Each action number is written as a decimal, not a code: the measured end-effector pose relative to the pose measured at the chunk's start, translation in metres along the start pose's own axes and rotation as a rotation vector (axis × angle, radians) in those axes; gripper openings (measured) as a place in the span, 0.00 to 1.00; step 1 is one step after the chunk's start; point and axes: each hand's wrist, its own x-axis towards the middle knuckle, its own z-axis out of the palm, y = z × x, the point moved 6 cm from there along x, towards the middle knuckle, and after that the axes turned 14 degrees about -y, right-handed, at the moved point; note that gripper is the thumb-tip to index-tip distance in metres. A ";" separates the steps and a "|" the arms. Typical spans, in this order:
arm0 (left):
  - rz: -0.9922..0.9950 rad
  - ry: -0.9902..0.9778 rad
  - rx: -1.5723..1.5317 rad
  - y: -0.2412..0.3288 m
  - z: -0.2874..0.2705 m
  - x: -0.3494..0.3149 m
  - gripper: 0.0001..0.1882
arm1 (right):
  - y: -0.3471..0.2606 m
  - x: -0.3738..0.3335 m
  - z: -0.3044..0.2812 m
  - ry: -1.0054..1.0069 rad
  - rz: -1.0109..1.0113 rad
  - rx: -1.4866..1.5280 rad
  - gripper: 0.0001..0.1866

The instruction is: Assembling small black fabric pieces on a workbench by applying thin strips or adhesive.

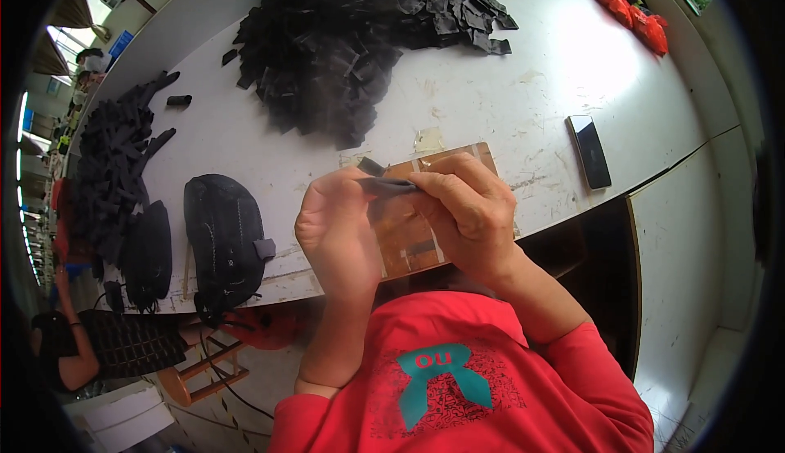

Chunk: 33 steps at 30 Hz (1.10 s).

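Note:
Between my two hands is a small dark fabric strip (388, 186), held up over a brown board (396, 244) at the table's near edge. My left hand (339, 216) pinches one end of it, and the fingers of my right hand (468, 204) close on the other. A dark end of fabric (374, 166) sticks up beside my left fingertips; whether it belongs to the same strip I cannot tell. The board carries pale tape strips and is partly hidden by my hands and wrists.
A large heap of black fabric pieces (352, 36) covers the far table (523, 101). Rolled black pieces (110, 159) and black pouches (225, 236) lie left. To the right is a phone (589, 152); red plastic bags (630, 15) sit far right. Another person (74, 347) is at lower left.

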 end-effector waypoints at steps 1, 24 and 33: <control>0.000 0.002 0.056 -0.002 -0.004 -0.003 0.05 | 0.004 -0.001 0.003 -0.029 0.027 0.049 0.10; -0.061 -0.087 0.245 -0.001 0.006 -0.030 0.16 | 0.012 -0.029 -0.002 0.084 0.485 1.038 0.06; -0.130 -0.021 0.345 -0.011 0.019 -0.048 0.07 | 0.022 -0.070 0.038 -0.086 0.787 1.323 0.10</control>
